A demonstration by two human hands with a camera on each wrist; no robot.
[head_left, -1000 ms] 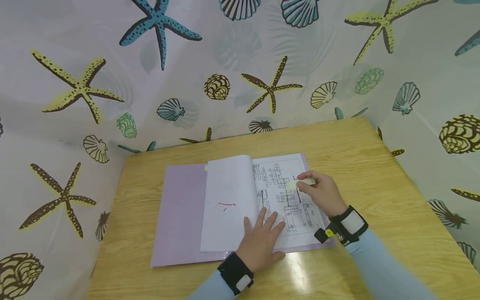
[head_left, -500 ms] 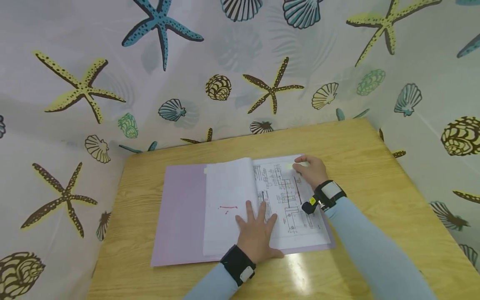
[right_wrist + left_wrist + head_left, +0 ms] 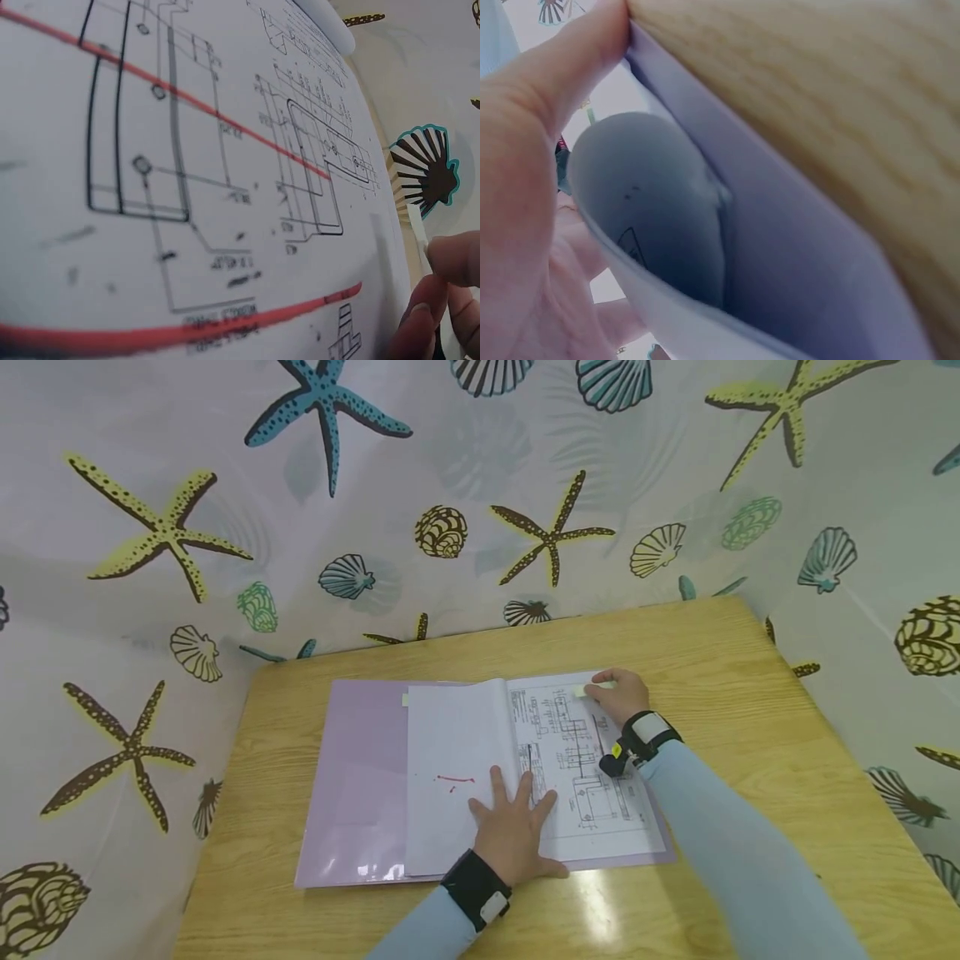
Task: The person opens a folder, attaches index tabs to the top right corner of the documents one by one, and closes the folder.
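Desk [image 3: 720,643] carries our folder [image 3: 360,777]; left hand [image 3: 513,827] presses flat, fingers straight; right hand [image 3: 618,693] pinches a note [image 3: 581,691] on the drawing [image 3: 577,768].

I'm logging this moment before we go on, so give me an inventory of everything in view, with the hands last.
table: one, light wood, fills the lower middle.
folder: one, lilac, lying open on the table.
blank page: one, white with small red marks, left half of the open folder.
drawing sheet: one, white with black line drawings and red lines, right half.
sticky tab: one, pale yellow, at the drawing sheet's top edge.
curtain: one, white with starfish and shells, behind and beside the table.
left hand: one, pressing flat near the fold.
right hand: one, pinching the sticky tab.
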